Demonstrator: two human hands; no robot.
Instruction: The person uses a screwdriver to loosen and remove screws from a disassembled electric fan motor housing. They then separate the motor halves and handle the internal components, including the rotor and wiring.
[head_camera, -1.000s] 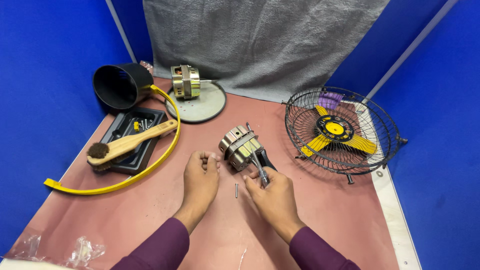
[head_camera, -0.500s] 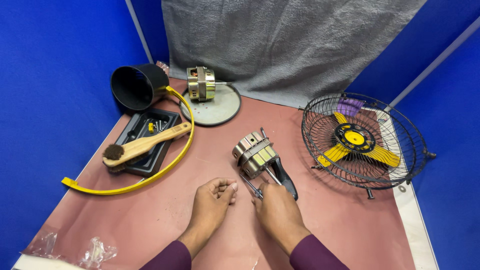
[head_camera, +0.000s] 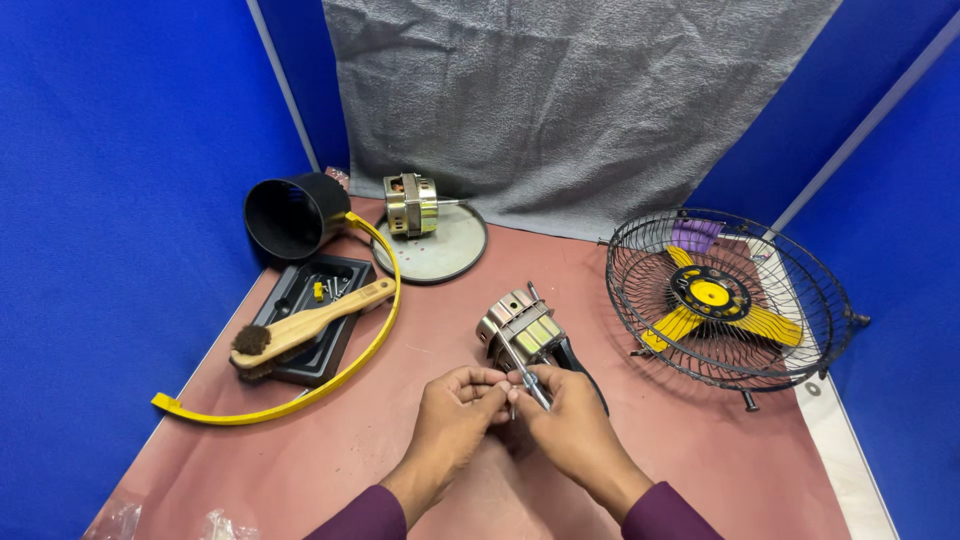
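Observation:
My left hand (head_camera: 452, 415) and my right hand (head_camera: 568, 425) meet low in the middle of the head view, fingertips together. My right hand grips a screwdriver (head_camera: 525, 373) whose metal shaft points up toward a small metal motor (head_camera: 518, 328) lying on the reddish mat just beyond my fingers. My left hand pinches something small at the screwdriver's handle end; what it is stays hidden by the fingers. A black part (head_camera: 578, 362) lies beside the motor under my right hand.
A black tray (head_camera: 303, 343) at left holds screws and a wooden brush (head_camera: 310, 322), ringed by a yellow strip (head_camera: 330, 385). A black cylinder (head_camera: 292, 213), a second motor (head_camera: 410, 204) on a grey disc (head_camera: 445, 258) stand behind. A caged fan (head_camera: 728, 298) with yellow blades sits right.
My hands drew back from the motor toward me and came together; my left hand, first flat on the mat, now pinches at the screwdriver. The view shifted so the objects sit further away.

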